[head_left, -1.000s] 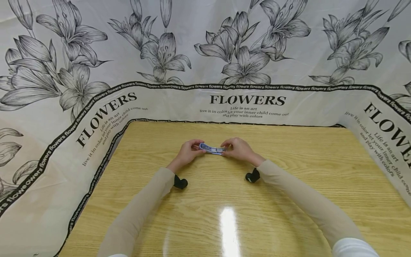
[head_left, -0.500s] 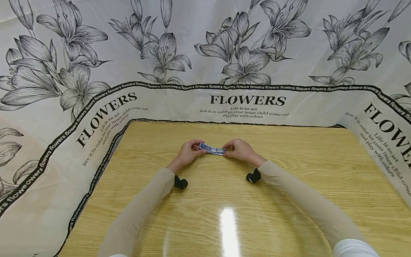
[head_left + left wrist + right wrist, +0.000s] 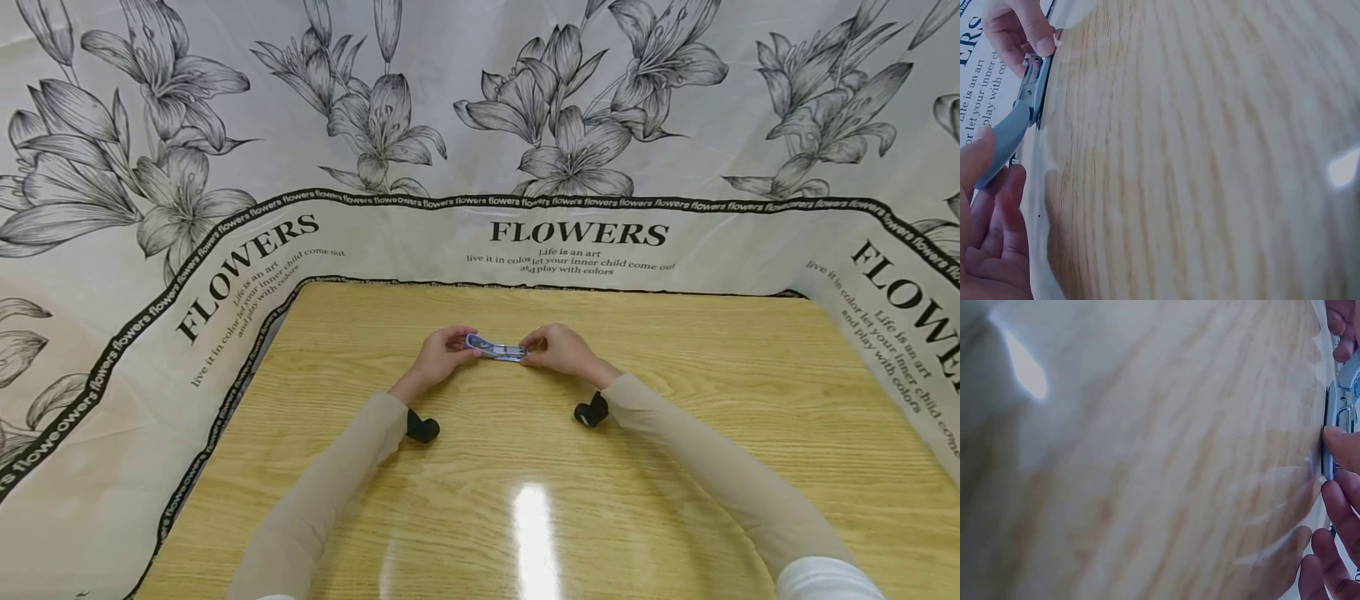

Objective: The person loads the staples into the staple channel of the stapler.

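Between both hands, a stapler

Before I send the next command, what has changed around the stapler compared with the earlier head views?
Very little: the right hand appears to have shifted slightly to the right. Nothing was newly gripped or let go. The left hand keeps its hold, and the stapler lies about where it was.

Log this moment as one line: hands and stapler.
left hand: holds stapler by its handle | right hand: pinches opposite end | stapler: spans between hands over wooden table | table contact: unclear
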Demonstrator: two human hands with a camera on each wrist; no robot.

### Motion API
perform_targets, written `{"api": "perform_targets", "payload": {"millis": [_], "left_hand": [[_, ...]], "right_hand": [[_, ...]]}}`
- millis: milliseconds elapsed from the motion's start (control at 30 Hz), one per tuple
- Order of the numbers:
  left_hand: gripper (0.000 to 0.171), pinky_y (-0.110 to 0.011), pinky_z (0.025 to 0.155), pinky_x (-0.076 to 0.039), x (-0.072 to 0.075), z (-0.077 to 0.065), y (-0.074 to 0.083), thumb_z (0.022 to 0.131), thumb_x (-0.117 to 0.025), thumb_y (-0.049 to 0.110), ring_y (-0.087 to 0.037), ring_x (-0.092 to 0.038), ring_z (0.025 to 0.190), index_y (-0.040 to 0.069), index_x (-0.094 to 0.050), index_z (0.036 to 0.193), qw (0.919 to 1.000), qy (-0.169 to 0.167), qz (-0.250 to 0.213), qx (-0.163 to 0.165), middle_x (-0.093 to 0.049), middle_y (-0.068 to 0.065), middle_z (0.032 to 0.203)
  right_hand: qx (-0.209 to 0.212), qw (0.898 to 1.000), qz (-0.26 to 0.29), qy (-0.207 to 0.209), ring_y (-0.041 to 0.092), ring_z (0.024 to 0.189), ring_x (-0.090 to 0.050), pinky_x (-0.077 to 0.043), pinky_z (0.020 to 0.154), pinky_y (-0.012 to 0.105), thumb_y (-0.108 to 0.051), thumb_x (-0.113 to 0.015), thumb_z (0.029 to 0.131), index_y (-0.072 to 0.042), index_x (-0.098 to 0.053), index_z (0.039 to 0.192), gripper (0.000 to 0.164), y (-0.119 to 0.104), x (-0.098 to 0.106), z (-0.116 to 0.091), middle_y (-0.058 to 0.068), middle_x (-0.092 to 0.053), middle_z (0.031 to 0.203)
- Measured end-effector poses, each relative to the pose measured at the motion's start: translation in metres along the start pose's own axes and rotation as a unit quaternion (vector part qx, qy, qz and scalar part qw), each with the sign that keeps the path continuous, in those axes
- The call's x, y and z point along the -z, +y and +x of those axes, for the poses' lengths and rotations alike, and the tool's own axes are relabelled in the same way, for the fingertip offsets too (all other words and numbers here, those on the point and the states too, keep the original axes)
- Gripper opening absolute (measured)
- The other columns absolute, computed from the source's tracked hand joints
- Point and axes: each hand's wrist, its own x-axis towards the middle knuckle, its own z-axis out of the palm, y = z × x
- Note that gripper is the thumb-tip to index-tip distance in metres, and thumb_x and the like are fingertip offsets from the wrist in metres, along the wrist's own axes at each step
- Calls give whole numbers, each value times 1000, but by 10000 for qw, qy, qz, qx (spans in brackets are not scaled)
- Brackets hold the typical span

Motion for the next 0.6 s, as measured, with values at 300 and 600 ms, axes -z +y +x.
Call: {"api": "perform_targets", "payload": {"millis": [300,600], "left_hand": [[39,-30,83,-52,1,2,6,87,-72,15,-22,-61,95,3,-64,123,9997,4,238,-76,-68,-14,112],[39,-31,83,-52,0,6,9,88,-71,17,-22,-61,95,4,-63,124,9991,-70,411,-98,-68,-12,112]], "right_hand": [[21,10000,80,56,15,77,-57,-45,69,27,-24,-77,82,-7,-73,108,32,0,-3,1,9,-73,101],[84,9999,124,5,14,72,-54,-42,65,25,-23,-77,82,-5,-73,106,30,-1,0,0,10,-74,99]]}}
